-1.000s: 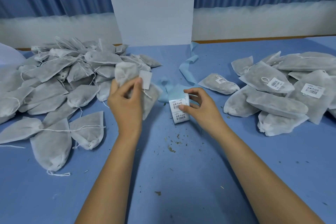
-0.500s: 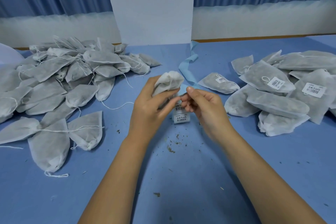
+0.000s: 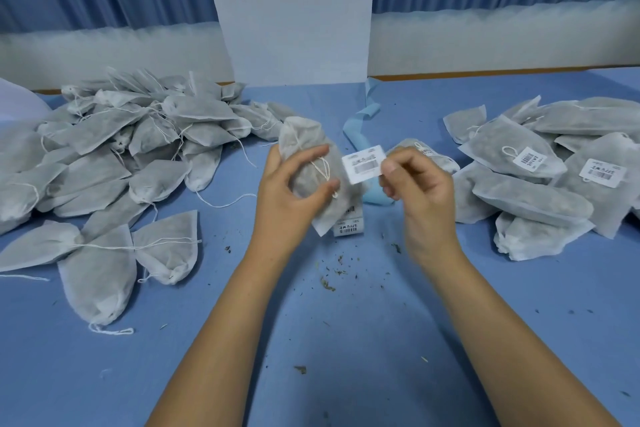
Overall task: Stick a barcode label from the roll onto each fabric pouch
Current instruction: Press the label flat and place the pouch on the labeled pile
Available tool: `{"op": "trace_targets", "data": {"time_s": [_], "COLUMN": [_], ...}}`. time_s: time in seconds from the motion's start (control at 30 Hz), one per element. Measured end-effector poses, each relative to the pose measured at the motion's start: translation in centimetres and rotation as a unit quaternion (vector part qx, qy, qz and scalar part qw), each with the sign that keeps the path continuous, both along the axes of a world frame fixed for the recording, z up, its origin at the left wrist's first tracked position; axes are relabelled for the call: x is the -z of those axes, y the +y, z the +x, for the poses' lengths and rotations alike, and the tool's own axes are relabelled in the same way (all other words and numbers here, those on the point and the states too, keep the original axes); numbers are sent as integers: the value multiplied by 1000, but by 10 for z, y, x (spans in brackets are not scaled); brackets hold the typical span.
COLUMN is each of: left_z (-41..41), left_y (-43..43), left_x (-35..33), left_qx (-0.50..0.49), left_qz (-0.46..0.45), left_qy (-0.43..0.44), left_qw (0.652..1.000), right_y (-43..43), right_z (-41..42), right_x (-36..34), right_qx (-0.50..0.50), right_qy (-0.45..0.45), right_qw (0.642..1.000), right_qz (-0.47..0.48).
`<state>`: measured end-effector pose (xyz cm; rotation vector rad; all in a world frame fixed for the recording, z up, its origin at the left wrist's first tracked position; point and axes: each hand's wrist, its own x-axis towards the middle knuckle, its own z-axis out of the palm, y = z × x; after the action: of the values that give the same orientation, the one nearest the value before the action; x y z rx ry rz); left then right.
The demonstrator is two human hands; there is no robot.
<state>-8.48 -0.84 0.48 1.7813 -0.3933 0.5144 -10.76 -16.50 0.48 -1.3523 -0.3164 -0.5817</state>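
Observation:
My left hand (image 3: 289,191) grips a grey fabric pouch (image 3: 304,146) with a white drawstring, held up over the middle of the blue table. My right hand (image 3: 415,187) pinches a white barcode label (image 3: 363,163) by its right edge, just right of the pouch and not touching it. The label roll (image 3: 348,224) lies on the table under the pouch, mostly hidden, with blue backing strip (image 3: 360,125) trailing away behind it.
A big heap of unlabelled pouches (image 3: 114,156) fills the left side. Labelled pouches (image 3: 540,170) are piled on the right. Dried herb crumbs (image 3: 332,274) dot the blue table (image 3: 346,340) in front. A white panel (image 3: 294,10) stands at the back.
My left hand brought a pouch from the left heap to the centre. My right hand peeled a label off the roll and lifted it beside the pouch.

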Motion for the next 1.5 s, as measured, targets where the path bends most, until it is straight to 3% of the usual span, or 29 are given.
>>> {"op": "trace_targets", "data": {"time_s": [0.2,0.37,0.57,0.7,0.77,0.9,1.0,1.13,1.23,1.33,1.43,1.5], "left_z": [1,0,1,0,0,-4,-6,-2,-1,-2,-5,-6], "left_y": [-1,0,-1,0,3,0,-6,-8,-9,-13,-19,-21], "left_x": [4,6,5,4,3,1,-1,1,1,2,4,6], "left_qx": [66,133,100,110,114,140,162,139,87,86,100,114], "left_qz": [28,-1,-44,-55,-58,-37,-94,-151,-198,-196,-182,-165], "left_qy": [-5,4,-12,-17,-20,-24,17,101,116,107,76,54], "left_qw": [997,991,994,992,992,989,982,974,969,971,975,978], "right_y": [14,12,14,9,6,5,5,1,-3,-13,-29,-45], "right_z": [1,2,1,3,4,5,4,6,7,9,12,16], "right_x": [10,12,12,15,12,7,8,7,6,4,-1,-4], "right_qx": [4,47,88,186,172,-8,1,-5,-53,-77,-63,-11], "right_qy": [82,110,105,113,127,143,141,147,194,227,244,221], "right_qw": [993,988,980,957,965,988,990,989,978,970,967,959], "right_qz": [-88,-94,-146,-192,-149,-54,-9,2,-61,-46,36,175]}}
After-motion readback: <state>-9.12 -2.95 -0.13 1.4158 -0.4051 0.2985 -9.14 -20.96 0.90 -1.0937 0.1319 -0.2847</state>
